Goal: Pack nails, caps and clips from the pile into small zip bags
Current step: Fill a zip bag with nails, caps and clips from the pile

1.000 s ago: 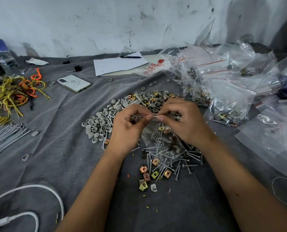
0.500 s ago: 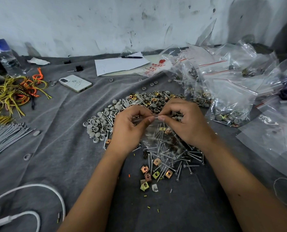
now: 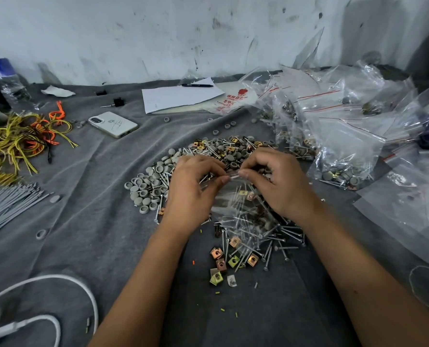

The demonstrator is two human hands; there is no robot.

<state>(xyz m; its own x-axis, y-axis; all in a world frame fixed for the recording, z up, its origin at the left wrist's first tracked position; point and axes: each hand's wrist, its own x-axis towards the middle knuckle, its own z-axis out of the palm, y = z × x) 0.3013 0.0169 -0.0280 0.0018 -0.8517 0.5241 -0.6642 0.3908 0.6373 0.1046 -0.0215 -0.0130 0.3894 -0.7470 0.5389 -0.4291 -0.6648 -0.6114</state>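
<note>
Little had changed: the left hand and right hand still pinched the zip bag top, probably sealing it over the pile.

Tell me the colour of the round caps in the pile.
The caps are light grey, clearest in the head view, left of the left hand.
</note>
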